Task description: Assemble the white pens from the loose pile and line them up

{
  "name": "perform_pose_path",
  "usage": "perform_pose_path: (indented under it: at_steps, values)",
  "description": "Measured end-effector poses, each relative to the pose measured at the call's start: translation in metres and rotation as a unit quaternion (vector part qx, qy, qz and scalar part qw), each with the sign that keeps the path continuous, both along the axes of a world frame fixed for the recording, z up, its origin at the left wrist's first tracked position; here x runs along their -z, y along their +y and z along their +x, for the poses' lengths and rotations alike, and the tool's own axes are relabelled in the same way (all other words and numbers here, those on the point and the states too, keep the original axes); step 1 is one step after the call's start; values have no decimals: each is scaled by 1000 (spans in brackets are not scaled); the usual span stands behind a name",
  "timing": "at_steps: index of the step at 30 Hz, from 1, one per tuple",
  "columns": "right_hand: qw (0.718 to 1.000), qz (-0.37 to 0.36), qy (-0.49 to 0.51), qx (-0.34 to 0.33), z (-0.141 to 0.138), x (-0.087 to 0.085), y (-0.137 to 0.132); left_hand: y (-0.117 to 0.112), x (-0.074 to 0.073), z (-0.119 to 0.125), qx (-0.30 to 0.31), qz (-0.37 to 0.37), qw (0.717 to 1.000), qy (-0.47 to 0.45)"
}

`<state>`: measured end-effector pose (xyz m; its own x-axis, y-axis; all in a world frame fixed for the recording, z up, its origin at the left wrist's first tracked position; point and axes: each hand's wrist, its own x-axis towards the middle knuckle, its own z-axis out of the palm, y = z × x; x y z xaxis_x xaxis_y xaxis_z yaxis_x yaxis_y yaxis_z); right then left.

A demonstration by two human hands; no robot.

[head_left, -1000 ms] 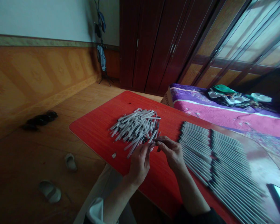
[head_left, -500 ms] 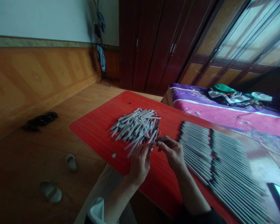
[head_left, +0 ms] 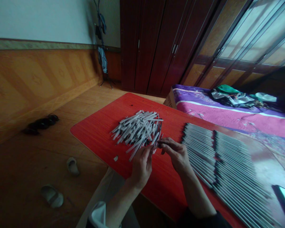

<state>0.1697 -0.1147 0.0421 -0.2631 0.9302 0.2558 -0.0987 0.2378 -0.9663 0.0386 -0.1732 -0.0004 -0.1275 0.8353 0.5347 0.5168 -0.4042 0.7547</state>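
Across the lower middle of your view spreads a red table [head_left: 97,126]. On its right side, pale rods [head_left: 237,171] lie side by side in two neat rows, long axes slanting from upper left to lower right, dark ends at upper left. Left of them is a loose pile [head_left: 137,128] of whitish sticks, pointing many ways. At its near edge, your right hand [head_left: 177,155] is curled, fingertips pinching a small dark piece [head_left: 159,145] whose direction you cannot make out. Your left hand [head_left: 142,164] meets it, fingertips drawn together; their grip is hidden.
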Motion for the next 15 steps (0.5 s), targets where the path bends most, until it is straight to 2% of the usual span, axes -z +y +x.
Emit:
perform_pose_path:
  at_steps: [10,15]
  values:
    - [1000,-1,-5,24,-6,-2,-4,0,-1,0,2,18,1000,21]
    - [1000,-22,-3,-3,-4,-2,-4,1,1,1,-7,19,1000,7]
